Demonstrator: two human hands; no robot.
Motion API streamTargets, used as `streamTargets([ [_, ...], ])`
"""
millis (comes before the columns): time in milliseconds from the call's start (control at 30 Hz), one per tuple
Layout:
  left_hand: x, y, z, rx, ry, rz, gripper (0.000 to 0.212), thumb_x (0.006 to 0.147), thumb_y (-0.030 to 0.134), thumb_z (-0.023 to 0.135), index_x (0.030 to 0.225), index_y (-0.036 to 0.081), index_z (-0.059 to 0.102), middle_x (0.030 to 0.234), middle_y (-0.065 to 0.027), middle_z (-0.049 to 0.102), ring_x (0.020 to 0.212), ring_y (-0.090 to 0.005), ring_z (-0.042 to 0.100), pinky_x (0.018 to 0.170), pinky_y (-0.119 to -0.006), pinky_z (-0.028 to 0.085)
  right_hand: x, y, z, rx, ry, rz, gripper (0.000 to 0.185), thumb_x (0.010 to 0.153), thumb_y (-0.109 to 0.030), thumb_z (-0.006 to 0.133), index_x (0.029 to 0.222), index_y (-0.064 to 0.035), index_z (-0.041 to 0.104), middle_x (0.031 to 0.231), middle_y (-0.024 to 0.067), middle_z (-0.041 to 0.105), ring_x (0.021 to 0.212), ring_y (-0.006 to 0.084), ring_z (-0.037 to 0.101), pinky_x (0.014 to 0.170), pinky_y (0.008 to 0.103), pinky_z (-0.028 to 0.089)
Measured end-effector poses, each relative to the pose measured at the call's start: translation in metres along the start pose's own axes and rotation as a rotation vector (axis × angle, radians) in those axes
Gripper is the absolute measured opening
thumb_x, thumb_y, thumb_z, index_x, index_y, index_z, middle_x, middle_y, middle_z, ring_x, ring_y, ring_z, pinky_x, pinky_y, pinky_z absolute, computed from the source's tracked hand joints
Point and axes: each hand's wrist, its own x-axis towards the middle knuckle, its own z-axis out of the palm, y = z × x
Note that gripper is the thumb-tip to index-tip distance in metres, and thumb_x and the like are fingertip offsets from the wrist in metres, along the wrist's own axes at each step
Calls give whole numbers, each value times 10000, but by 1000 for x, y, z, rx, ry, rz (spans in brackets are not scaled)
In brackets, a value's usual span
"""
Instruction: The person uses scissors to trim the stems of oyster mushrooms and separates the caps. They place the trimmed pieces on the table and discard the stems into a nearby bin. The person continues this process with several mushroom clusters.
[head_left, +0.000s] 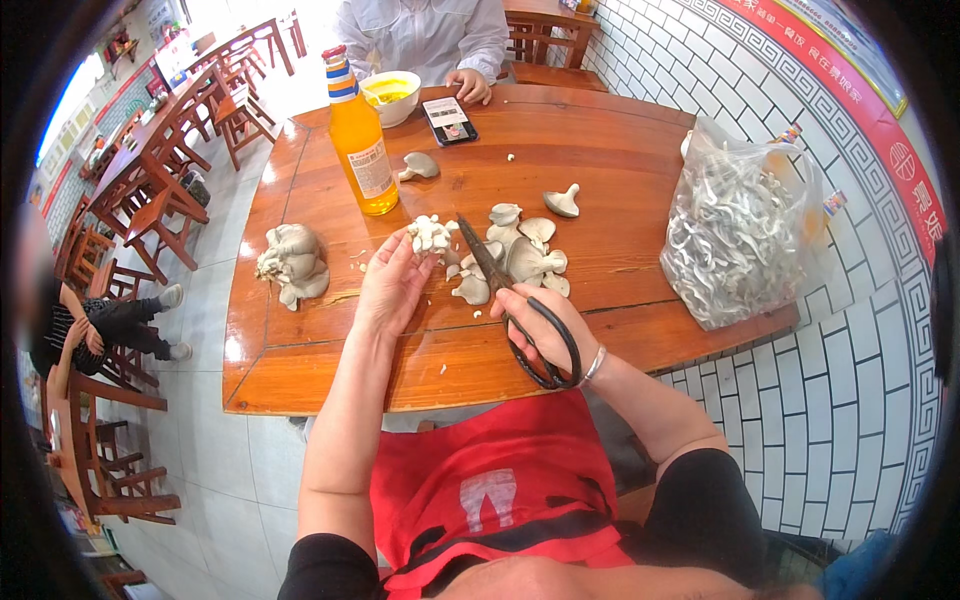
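My left hand (397, 279) holds a small cluster of pale oyster mushrooms (431, 234) by its fingertips. Black-handled metal scissors (489, 259) are in my right hand (546, 324), their blades pointing up and left, with the tip just right of the cluster. Loose oyster mushrooms (529, 259) lie in a pile beside and beneath the blades. A larger whole oyster mushroom cluster (294, 262) rests at the left of the wooden table (615, 262). Single mushrooms lie farther off, one (562, 201) to the right of the pile's top and another (420, 166) near the bottle.
A bottle of orange drink (364, 150) stands beyond my left hand. Across the table a person (424, 37) sits by a white bowl (391, 112) and a phone (450, 121). At right stands a clear plastic bag of mushroom strips (739, 232), near the tiled wall. Another person is at far left.
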Motion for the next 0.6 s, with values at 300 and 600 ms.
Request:
streamTargets([
  [300,-4,11,2,-369,-100,-80,357,1034,235,553,1313,16,517,1287,-138,602,1176,-255,593,1087,-436,482,-16,-11,-24,-12,-107,6,379,1077,-354,431,1109,-21,607,687,-36,524,551,22,465,512,180,375],
  [600,-6,13,3,-451,-283,-138,342,1029,229,503,1272,-8,546,1252,-164,623,1124,-289,611,1052,-462,494,-22,-14,-36,-91,-166,-81,384,1082,-348,413,1184,-17,579,746,-15,547,586,34,468,551,189,379],
])
